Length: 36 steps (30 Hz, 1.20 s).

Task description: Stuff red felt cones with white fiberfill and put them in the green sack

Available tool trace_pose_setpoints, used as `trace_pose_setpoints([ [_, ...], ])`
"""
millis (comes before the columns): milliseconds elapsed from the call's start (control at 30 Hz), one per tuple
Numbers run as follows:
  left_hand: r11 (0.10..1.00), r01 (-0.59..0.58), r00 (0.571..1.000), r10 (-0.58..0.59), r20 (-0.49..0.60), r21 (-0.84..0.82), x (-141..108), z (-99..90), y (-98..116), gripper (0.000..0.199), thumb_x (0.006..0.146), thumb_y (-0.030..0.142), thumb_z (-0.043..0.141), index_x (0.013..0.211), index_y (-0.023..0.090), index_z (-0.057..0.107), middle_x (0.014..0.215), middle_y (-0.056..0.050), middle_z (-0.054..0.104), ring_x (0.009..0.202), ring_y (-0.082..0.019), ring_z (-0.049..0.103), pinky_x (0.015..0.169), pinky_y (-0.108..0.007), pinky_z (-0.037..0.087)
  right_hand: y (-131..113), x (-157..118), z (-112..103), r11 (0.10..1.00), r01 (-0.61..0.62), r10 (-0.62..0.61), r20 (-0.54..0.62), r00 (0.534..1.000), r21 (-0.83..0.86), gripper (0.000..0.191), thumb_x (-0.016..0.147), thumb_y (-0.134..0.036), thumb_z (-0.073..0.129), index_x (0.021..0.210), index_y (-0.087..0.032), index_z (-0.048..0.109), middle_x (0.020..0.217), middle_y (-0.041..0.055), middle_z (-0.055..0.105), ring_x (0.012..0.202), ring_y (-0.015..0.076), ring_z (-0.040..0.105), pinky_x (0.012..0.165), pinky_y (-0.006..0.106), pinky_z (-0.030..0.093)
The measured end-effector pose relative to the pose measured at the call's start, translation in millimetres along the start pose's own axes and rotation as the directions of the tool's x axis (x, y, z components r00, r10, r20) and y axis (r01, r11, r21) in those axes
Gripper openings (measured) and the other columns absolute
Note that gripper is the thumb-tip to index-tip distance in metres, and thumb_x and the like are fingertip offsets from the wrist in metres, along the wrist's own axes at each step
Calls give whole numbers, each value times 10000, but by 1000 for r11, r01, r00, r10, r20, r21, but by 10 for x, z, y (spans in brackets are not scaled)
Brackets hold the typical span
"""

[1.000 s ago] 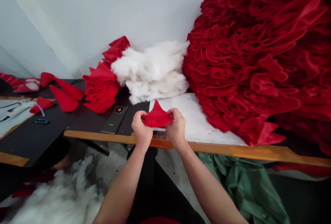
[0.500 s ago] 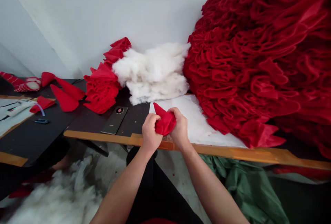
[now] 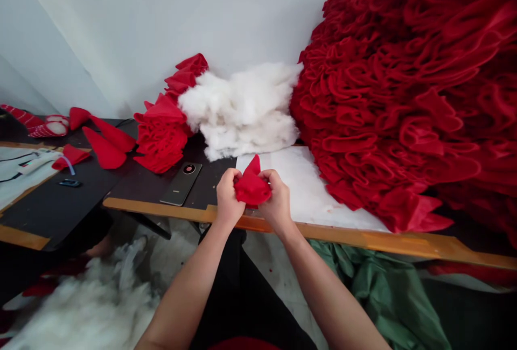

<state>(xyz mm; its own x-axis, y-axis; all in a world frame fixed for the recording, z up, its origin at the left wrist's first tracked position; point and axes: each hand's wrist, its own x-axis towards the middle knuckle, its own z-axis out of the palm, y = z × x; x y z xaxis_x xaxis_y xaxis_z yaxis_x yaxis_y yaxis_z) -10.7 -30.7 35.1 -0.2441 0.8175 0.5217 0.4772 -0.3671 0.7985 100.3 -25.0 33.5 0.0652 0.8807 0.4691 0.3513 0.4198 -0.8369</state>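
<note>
Between my two hands is a small red felt cone [image 3: 253,184], its pointed tip up and away from me and its wide end facing me. My left hand [image 3: 230,195] is closed on its left edge, and my right hand [image 3: 276,198] grips the right edge. Both are just above the front of the table, over a white sheet [image 3: 299,177]. Behind them lies a heap of white stuffing [image 3: 246,107]. Whether any stuffing is inside the cone cannot be made out.
A huge pile of red felt pieces [image 3: 388,102] fills the right side. Left of the stuffing are stacked red pieces [image 3: 161,134], a phone [image 3: 181,184] and stuffed red cones [image 3: 105,148]. A glue gun [image 3: 38,162] lies far left. More stuffing [image 3: 92,307] is below.
My hands have turned the red cone so its tip points more to the right and upright. Both hands have shifted slightly left, and the view has moved a little.
</note>
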Motion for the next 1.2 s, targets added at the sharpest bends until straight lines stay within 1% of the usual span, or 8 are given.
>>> trace_pose_setpoints([
  [133,994,7,991,9,-136,113,40,40,-61,138,690,105,502,660,202,409,628,36,449,600,-127,437,565,-245,321,64,-47,29,1000,-8,7,28,1000,29,225,653,-206,559,875,-196,533,783,20,628,659,158,561,571,250,443],
  [267,999,11,999,-9,-50,36,54,29,-37,123,673,90,492,696,200,443,661,30,492,630,-131,470,587,-240,345,154,-19,-14,993,12,-27,126,992,118,421,656,-216,550,1075,-190,514,1050,91,588,839,186,588,659,288,498],
  [400,999,-44,998,45,32,-23,-11,75,3,149,658,70,497,724,198,458,697,23,516,650,-128,486,599,-234,363,152,2,-48,995,-101,101,88,991,2,298,641,-226,553,935,-189,520,793,23,616,646,158,558,546,251,437],
  [567,998,-15,999,13,-35,-54,-108,113,20,122,685,116,554,754,193,487,743,4,520,679,-130,498,623,-242,396,121,13,-43,967,-144,131,-73,989,-211,145,658,-236,512,794,-197,480,621,-15,560,546,142,491,494,234,329],
  [733,852,269,956,-179,233,-449,-127,71,48,340,689,211,624,992,202,468,939,-32,579,724,-126,579,585,-222,463,99,39,-36,976,-207,204,-53,978,-69,181,663,-299,552,790,-203,466,591,-30,561,514,131,487,454,215,329],
  [867,917,159,986,-132,98,-367,-100,85,34,288,693,183,621,950,195,492,892,-24,582,697,-119,565,585,-217,450,93,27,-22,978,-192,194,-13,981,87,171,657,-298,552,769,-205,463,609,-35,559,544,129,493,468,216,355],
  [1033,998,-25,993,19,-119,-52,-34,66,-102,183,689,111,577,851,185,533,847,-30,555,772,-160,542,695,-278,443,102,-31,-20,996,-84,82,54,995,37,226,641,-222,535,864,-194,513,750,13,603,610,158,542,529,262,434],
  [1200,999,-31,997,30,-65,-21,-83,41,-148,203,710,68,524,871,191,541,872,-29,549,780,-155,540,701,-266,432,60,-56,-23,952,254,-258,0,966,-170,368,665,-132,525,1028,-186,552,999,106,553,875,226,569,719,350,494],
])
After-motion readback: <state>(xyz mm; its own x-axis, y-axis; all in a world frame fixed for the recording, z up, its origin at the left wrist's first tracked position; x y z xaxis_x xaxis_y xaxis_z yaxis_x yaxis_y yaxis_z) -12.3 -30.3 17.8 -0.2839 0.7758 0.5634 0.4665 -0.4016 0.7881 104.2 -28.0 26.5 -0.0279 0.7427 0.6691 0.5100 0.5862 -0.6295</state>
